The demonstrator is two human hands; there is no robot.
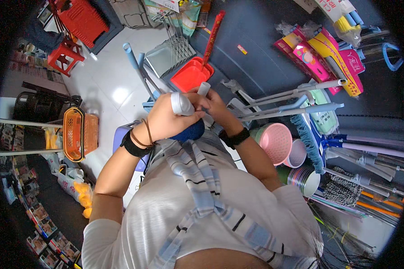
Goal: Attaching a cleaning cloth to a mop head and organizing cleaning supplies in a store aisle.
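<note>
In front of my body both hands are close together and closed. My left hand [161, 121] is wrapped around a white plastic piece with a rounded end [182, 105]; its exact kind is not clear. Beside it, my right hand [217, 107] has its fingers bent around a short white tube [204, 88] that points up. Whether the two white pieces are joined is hidden by the fingers. Just below my hands shows a dark blue textured thing [191, 131], partly covered by my left hand and wrist.
A red dustpan [189, 77] and a wire rack [168, 54] stand ahead. Left are an orange basket [92, 133] and a red stool [66, 56]. Pink bins [275, 144], mop handles [300, 110] and boxed goods [316, 58] crowd the right. Light tiles [116, 76] cover the floor.
</note>
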